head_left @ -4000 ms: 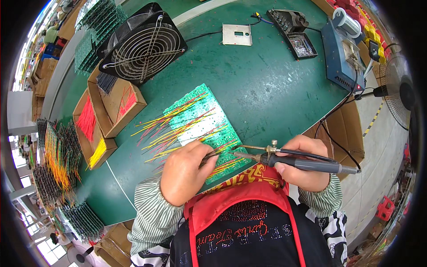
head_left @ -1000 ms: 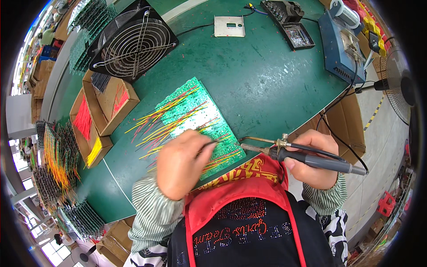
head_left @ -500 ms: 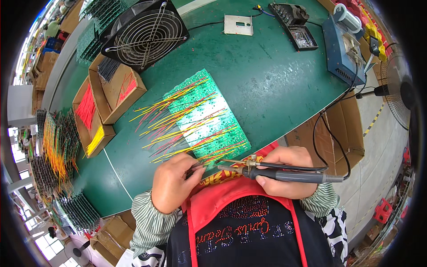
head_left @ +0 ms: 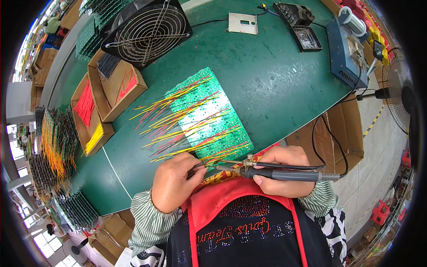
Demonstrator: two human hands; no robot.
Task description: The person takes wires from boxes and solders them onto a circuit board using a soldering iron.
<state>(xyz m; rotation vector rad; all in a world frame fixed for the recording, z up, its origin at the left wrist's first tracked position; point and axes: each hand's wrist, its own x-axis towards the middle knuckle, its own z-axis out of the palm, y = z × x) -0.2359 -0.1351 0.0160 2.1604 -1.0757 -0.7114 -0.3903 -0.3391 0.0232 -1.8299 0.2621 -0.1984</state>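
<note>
Board (head_left: 221,99) lies on the bench (head_left: 275,89); presumably light, stiff, brittle: hold by the edges. Wires (head_left: 169,119) should flex freely. Left hand (head_left: 172,183) apparently pinches a dark wire (head_left: 195,167); right hand (head_left: 294,189) grips the iron (head_left: 284,175) by its handle.

Open tabletop (head_left: 280,84) lies right of the circuit board (head_left: 198,115) — fan (head_left: 150,38) and cardboard trays (head_left: 131,101) obstruct its left.

a green table (head_left: 280,102), pale floor (head_left: 356,202) with striped yellow-black tape (head_left: 372,121), bright windows (head_left: 48,244) lower left.
</note>
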